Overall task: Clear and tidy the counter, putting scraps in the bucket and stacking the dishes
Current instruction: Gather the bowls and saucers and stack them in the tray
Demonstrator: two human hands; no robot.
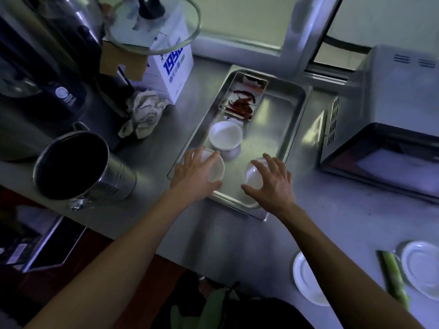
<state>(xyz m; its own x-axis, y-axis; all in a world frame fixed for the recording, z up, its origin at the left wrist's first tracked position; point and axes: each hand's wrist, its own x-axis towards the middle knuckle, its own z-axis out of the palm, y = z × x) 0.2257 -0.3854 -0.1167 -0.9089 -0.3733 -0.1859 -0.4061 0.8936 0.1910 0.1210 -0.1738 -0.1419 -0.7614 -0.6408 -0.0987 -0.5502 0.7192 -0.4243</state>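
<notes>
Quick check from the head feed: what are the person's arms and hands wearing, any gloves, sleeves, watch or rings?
Nothing shows on them. The left hand and right hand are bare, without gloves, and both forearms are uncovered up to the frame's lower edge, so no sleeve appears. No watch, band or ring is visible, though the light is dim and bluish.
</notes>
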